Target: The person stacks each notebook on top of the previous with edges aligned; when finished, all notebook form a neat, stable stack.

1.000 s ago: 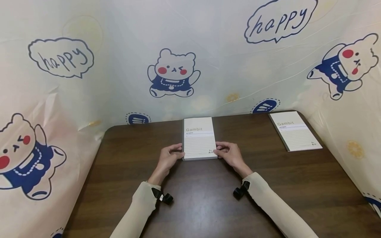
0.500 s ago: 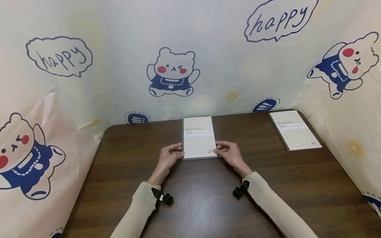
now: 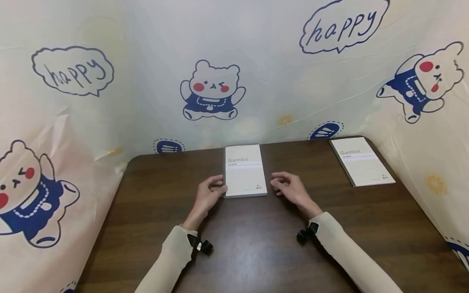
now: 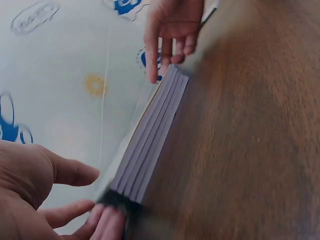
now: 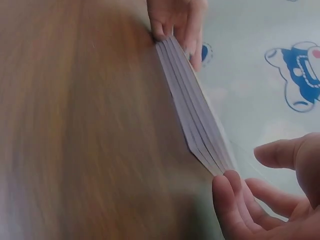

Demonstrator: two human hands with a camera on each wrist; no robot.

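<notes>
A neat stack of several white Gambit notebooks [image 3: 244,175] lies on the brown table, its layered edges showing in the left wrist view [image 4: 152,137]. My left hand [image 3: 206,197] is at the stack's left side near the front corner. Its lower fingertips touch the dark spine edge, while the thumb [image 4: 77,172] stands apart from the pages. To the right of the stack, my right hand [image 3: 293,189] is held with loosely bent fingers and nothing between them. A small gap separates it from the notebooks in the head view.
Another white Gambit notebook [image 3: 362,167] lies slightly turned at the table's far right corner. Behind and beside the wooden table [image 3: 242,244] hangs a pale sheet [image 3: 154,81] printed with bears and "happy" bubbles.
My right hand has let go of the stack's right edge and shifted a little to the right. My left hand and the notebooks have stayed in place.
</notes>
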